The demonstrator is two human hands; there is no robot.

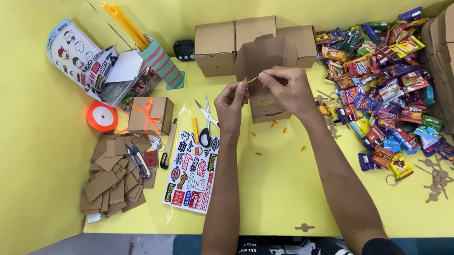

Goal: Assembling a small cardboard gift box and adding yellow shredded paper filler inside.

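Nearest the viewer, at six o'clock, both forearms are stretched out over the yellow table (274, 193). Towards nine o'clock a white sheet of colourful stickers (193, 172) is laid flat, with a heap of brown cardboard tags (108, 183) beyond it. At the centre, the left hand (232, 105) and the right hand (283, 89) are raised together, each pinched shut on one end of a thin, short yellowish strand (252, 80), which is held taut between the fingertips. Just behind the hands, at twelve o'clock, a small open brown cardboard box (265, 61) is stood, its flap up. The strand would best be kept tight and level, gripped close to its ends, so that it cannot slip. Silver scissors with black handles (206, 121) are left beside the left wrist. At two to three o'clock a large pile of bright wrapped sweets (384, 95) is spread.
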